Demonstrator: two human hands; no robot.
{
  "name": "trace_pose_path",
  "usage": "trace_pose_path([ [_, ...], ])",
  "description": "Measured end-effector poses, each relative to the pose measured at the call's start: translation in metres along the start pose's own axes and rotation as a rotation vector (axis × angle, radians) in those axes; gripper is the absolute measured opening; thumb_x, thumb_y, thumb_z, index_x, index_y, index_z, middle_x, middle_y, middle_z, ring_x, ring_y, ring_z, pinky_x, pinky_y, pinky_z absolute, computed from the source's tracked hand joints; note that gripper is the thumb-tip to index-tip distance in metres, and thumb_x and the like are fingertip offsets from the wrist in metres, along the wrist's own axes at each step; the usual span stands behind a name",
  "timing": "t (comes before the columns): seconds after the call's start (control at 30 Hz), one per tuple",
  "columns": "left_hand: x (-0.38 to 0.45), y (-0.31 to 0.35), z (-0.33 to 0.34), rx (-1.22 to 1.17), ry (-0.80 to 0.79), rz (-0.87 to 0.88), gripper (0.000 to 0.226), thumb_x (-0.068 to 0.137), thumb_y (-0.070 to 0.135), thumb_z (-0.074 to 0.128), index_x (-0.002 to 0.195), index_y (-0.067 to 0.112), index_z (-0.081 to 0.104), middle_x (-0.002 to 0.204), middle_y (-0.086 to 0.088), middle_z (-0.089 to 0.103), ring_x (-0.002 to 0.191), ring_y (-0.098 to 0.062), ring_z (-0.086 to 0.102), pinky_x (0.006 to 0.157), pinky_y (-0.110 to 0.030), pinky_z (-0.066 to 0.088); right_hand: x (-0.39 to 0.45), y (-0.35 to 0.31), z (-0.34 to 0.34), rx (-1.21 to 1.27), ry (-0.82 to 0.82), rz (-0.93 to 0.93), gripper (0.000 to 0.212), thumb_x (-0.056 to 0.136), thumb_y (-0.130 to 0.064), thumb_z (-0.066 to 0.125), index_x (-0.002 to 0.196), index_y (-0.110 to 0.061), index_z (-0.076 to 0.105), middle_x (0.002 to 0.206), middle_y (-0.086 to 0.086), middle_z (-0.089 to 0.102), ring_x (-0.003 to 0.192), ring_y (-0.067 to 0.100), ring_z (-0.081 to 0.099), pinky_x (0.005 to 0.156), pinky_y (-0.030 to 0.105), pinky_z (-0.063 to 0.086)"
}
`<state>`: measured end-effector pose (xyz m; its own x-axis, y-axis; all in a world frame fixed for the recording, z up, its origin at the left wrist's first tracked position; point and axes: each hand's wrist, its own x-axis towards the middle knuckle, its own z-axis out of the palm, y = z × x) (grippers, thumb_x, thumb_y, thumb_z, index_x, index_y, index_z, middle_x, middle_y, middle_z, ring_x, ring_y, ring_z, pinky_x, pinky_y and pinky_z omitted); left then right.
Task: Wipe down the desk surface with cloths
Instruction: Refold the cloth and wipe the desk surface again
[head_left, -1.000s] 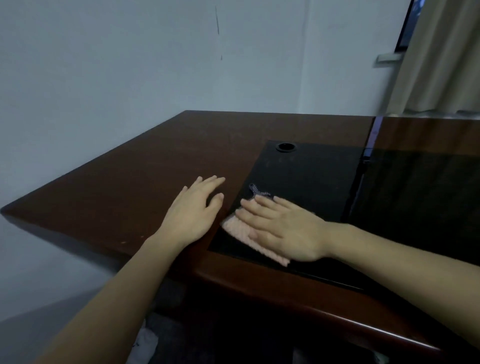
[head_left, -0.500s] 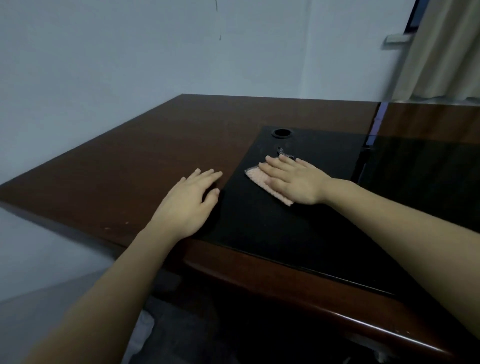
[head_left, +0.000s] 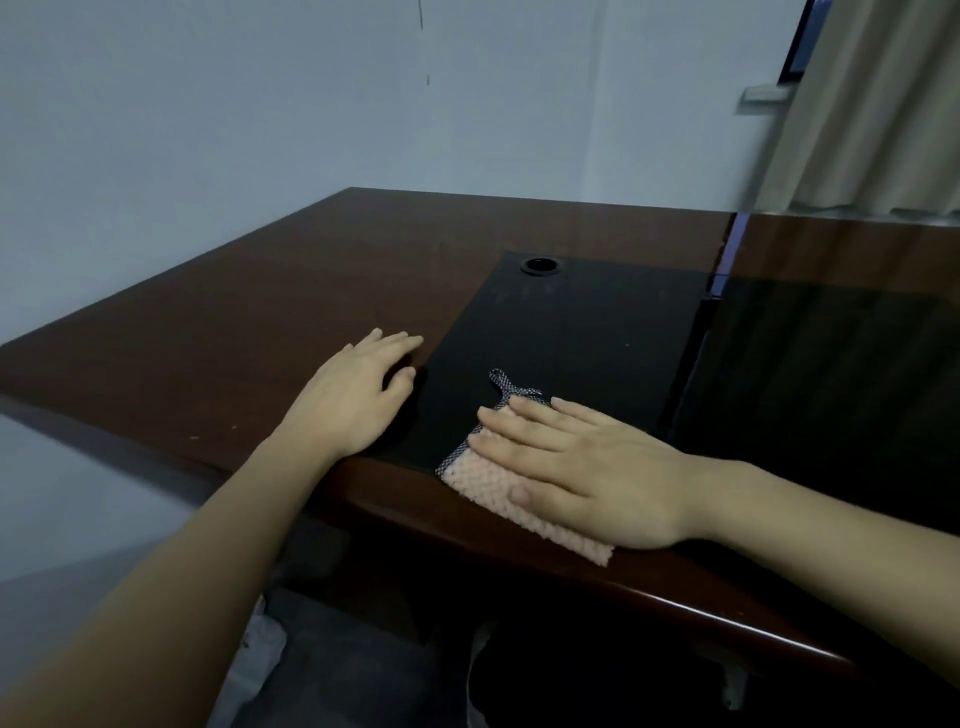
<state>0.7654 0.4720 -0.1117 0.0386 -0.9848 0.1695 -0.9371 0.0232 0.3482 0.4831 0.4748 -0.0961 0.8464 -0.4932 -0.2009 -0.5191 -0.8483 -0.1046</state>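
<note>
Pressing down flat with the right hand (head_left: 587, 470), fingers spread wide and laid out straight across a pink cloth (head_left: 498, 488), not gripping it, just pinning it under the palm. Resting the left hand (head_left: 353, 397) palm-down too, fingers loosely together and relaxed, holding nothing, sitting on the bare wood just beside the black inset panel (head_left: 571, 332). Lying with the cloth at the near edge of the desk (head_left: 234, 322), partly on the black panel and partly on the brown border strip (nubby pink texture, with a dark checked trim and a little hanging loop (head_left: 506, 383) poking out past the fingertips). Sitting further back on the panel, a round cable hole (head_left: 539, 265), well apart from both hands. Running along behind the desk, a plain pale wall (head_left: 260, 114), and hanging off at the far right, a beige curtain (head_left: 878, 114).
</note>
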Motion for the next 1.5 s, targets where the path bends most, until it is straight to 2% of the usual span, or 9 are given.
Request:
trace_pose_path([
  [0.27,-0.002,0.001,-0.001,0.005,0.006,-0.021,0.048,0.108,0.030,0.041,0.156,0.029,0.036,0.164,0.006,0.031,0.155,-0.015,0.014,0.126,-0.041,0.015,0.064,0.041,-0.012,0.009,0.065,0.245,0.056,0.109,-0.050,0.013,0.161,-0.039,-0.005,0.169,-0.012,-0.014,0.156,0.014,-0.013,0.126,0.039,-0.006],
  [0.53,-0.003,0.004,-0.002,0.044,0.045,0.028,0.051,0.107,0.026,0.042,0.157,0.028,0.033,0.165,0.004,0.027,0.155,-0.016,0.015,0.126,-0.042,0.016,0.008,-0.024,0.005,-0.014,0.032,0.019,0.053,0.108,-0.053,0.013,0.156,-0.052,-0.008,0.166,-0.015,-0.022,0.151,0.011,-0.026,0.123,0.035,-0.016],
  [0.73,-0.004,0.005,-0.004,0.099,0.014,0.047,0.052,0.108,0.026,0.038,0.159,0.031,0.030,0.165,0.005,0.027,0.155,-0.016,0.015,0.125,-0.041,0.015,-0.014,-0.004,0.007,0.038,0.016,0.021,0.052,0.105,-0.058,0.013,0.154,-0.058,-0.005,0.163,-0.023,-0.024,0.149,0.005,-0.029,0.121,0.029,-0.019],
  [0.8,-0.003,0.006,-0.003,0.108,0.012,0.048,0.051,0.108,0.027,0.037,0.158,0.031,0.030,0.165,0.005,0.027,0.155,-0.016,0.015,0.125,-0.041,0.014,-0.005,0.013,0.003,0.025,0.014,0.073,0.053,0.106,-0.057,0.013,0.155,-0.055,-0.005,0.164,-0.021,-0.022,0.149,0.005,-0.026,0.120,0.028,-0.017],
  [0.9,-0.002,0.006,-0.003,0.113,0.002,0.038,0.050,0.109,0.028,0.036,0.158,0.031,0.030,0.165,0.006,0.028,0.155,-0.015,0.015,0.126,-0.040,0.014,0.016,0.053,-0.005,-0.002,0.051,0.211,0.054,0.107,-0.054,0.013,0.157,-0.048,-0.006,0.167,-0.014,-0.016,0.154,0.012,-0.017,0.123,0.034,-0.010],
  [1.1,0.003,0.005,-0.005,0.099,-0.135,0.030,0.049,0.109,0.039,0.034,0.158,0.035,0.028,0.167,0.009,0.021,0.155,-0.014,0.009,0.126,-0.044,0.011,0.048,0.096,-0.013,0.065,0.079,0.419,0.053,0.109,-0.051,0.012,0.160,-0.045,-0.003,0.170,-0.008,-0.011,0.157,0.020,-0.011,0.126,0.044,-0.004],
  [1.23,0.005,0.008,-0.008,0.125,-0.156,0.010,0.051,0.108,0.044,0.035,0.158,0.037,0.028,0.167,0.010,0.020,0.156,-0.014,0.009,0.126,-0.045,0.009,0.032,0.072,-0.008,0.018,0.081,0.323,0.054,0.109,-0.051,0.011,0.159,-0.045,-0.006,0.169,-0.008,-0.014,0.156,0.019,-0.014,0.126,0.042,-0.007],
  [1.37,0.011,0.031,-0.004,0.052,-0.171,0.019,0.050,0.108,0.044,0.036,0.157,0.036,0.030,0.167,0.009,0.021,0.156,-0.015,0.009,0.126,-0.046,0.009,-0.016,0.043,0.005,-0.007,0.066,0.155,0.053,0.107,-0.055,0.011,0.155,-0.051,-0.010,0.164,-0.016,-0.024,0.151,0.011,-0.026,0.121,0.031,-0.018],
  [1.5,0.019,0.065,0.012,-0.004,-0.178,0.071,0.050,0.108,0.043,0.038,0.157,0.037,0.030,0.167,0.009,0.019,0.156,-0.017,0.008,0.126,-0.047,0.008,-0.040,0.045,0.009,0.030,0.044,0.139,0.053,0.102,-0.061,0.007,0.152,-0.059,-0.009,0.159,-0.025,-0.029,0.146,0.002,-0.033,0.117,0.025,-0.023],
])
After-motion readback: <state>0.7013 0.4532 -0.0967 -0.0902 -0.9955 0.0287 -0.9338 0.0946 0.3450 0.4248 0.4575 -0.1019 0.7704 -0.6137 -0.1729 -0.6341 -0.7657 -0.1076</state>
